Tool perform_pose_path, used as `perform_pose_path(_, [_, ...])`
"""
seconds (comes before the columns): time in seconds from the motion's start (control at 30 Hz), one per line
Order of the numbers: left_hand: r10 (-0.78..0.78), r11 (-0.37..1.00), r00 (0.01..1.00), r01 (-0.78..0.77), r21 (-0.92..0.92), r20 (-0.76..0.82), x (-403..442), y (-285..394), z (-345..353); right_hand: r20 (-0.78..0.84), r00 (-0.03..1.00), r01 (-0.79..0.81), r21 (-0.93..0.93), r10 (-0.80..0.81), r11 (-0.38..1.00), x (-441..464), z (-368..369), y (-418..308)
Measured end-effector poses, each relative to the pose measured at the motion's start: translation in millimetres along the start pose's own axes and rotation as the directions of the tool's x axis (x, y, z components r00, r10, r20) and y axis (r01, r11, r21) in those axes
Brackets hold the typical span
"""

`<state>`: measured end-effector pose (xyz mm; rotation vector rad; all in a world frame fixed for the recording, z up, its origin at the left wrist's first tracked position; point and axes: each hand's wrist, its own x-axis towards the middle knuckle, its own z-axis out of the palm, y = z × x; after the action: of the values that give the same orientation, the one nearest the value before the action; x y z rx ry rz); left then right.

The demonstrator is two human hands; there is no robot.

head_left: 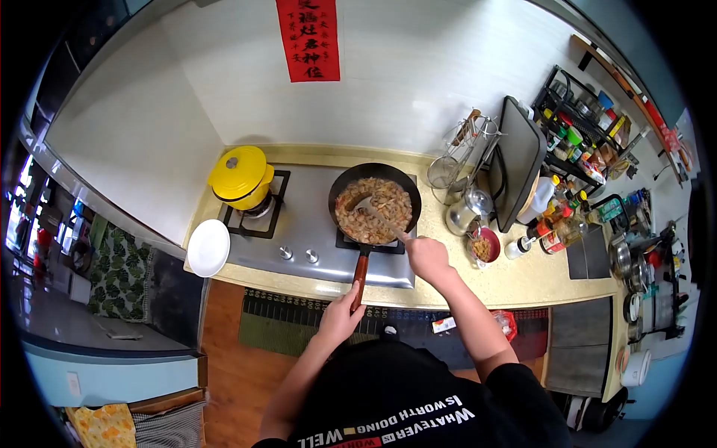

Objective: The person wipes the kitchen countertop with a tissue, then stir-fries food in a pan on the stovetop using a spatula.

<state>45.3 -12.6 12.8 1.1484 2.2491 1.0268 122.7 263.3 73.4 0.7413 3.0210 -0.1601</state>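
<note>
A dark wok stands on the right burner of the steel stove, full of browned chopped food that looks like sliced meat. My left hand is wrapped round the wok's brown wooden handle, which points towards me. In my right hand is a spatula; its grip is mostly covered by my fingers. The spatula's head rests in the food near the middle of the wok, partly buried.
On the left burner sits a yellow lidded pot, with a white plate at the counter's left end. To the right stand a metal pitcher, a red bowl, a seasoning jar, several bottles and a dark upright board.
</note>
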Motion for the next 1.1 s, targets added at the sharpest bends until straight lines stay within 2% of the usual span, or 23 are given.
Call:
perform_pose_path(0.07, [0.04, 0.999, 0.999, -0.041, -0.026, -0.032, 0.0, -3.3, 1.6, -0.004, 1.0, 0.013, -0.002, -0.013, 1.0, -1.9, 4.8, 4.0])
perform_pose_path(0.13, [0.03, 0.999, 0.999, -0.031, -0.035, -0.027, 0.7, -3.8, 2.3, -0.037, 0.999, 0.034, 0.009, -0.034, 0.999, -13.2, -20.8, 1.3])
perform_pose_path(0.27, [-0.065, 0.997, 0.997, 0.066, -0.032, 0.04, 0.0, 5.9, -4.6, -0.056, 0.992, 0.111, -0.015, -0.112, 0.994, -29.8, -32.3, -0.4])
perform_pose_path(0.37, [-0.002, 0.999, 1.0, 0.001, -0.043, -0.016, 0.4, -6.8, 4.0, -0.035, 0.984, 0.168, -0.101, -0.172, 0.981, -31.1, -18.9, 7.5])
perform_pose_path(0.53, [-0.035, 0.997, 0.999, 0.035, -0.062, 0.003, 0.0, -1.7, -0.9, -0.039, 0.997, 0.062, -0.09, -0.066, 0.994, -56.5, -46.4, 9.5])
perform_pose_path(0.6, [-0.055, 0.996, 0.998, 0.057, -0.073, 0.017, -0.5, 0.7, -2.4, -0.046, 0.998, 0.029, -0.071, -0.033, 0.997, -59.1, -38.3, 10.7])
perform_pose_path(0.7, [0.01, 0.998, 1.0, -0.012, -0.068, -0.028, -0.3, -4.3, 3.0, -0.056, 0.998, 0.01, -0.032, -0.012, 0.999, -46.3, -10.0, 15.5])
perform_pose_path(0.77, [0.0, 0.997, 1.0, 0.0, -0.072, -0.009, -0.3, -4.0, 1.6, -0.073, 0.997, 0.002, -0.009, -0.003, 1.0, -45.7, -1.2, 22.3])
perform_pose_path(0.83, [-0.007, 0.998, 1.0, 0.007, -0.064, -0.001, 0.6, -4.8, -1.3, -0.094, 0.996, -0.005, 0.011, 0.006, 1.0, -57.2, -30.8, 14.6])
perform_pose_path(0.93, [-0.005, 0.999, 1.0, 0.005, -0.045, 0.01, 1.3, -5.8, 1.1, -0.047, 0.997, -0.052, 0.002, 0.052, 0.999, -71.7, -36.7, 20.3])
perform_pose_path(1.07, [-0.006, 0.997, 1.0, 0.007, -0.081, 0.009, 0.2, -2.4, -1.9, 0.034, 0.995, -0.093, 0.041, 0.091, 0.995, -58.0, -6.0, 28.7])
perform_pose_path(1.1, [-0.016, 0.996, 1.0, 0.018, -0.088, 0.019, 0.8, -1.8, -1.8, -0.011, 0.996, -0.088, 0.065, 0.089, 0.994, -59.9, -12.1, 28.2])
